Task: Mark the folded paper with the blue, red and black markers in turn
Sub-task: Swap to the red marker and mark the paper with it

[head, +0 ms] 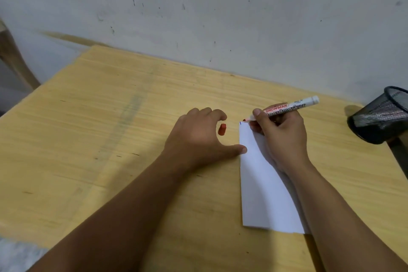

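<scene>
We see the folded paper (262, 183) lying as a long white strip toward the right side of the surface (110, 139), its length running from the near edge toward the far edge by the wall (198, 6). Our right forearm covers much of its right side, so that edge is hidden. A short blue mark (240, 123) sits at the paper's far left corner.

The right hand (280, 137) is closed around the red marker (284, 108), uncapped, its red tip just at the paper's far end; whether the tip touches the sheet we cannot tell. The barrel's printing is partly covered by our fingers.

The left hand (198, 134) rests on the surface just left of the paper, fingers loosely curled and spread, gripping nothing, with the thumb tip at the paper's left edge. The red cap (222, 129) lies on the wood beneath the curled fingers, near the paper.

At the right edge of the surface a black mesh holder (379, 115) lies tipped, cut off by the frame; its contents are not visible. The left half of the surface is open wood.
</scene>
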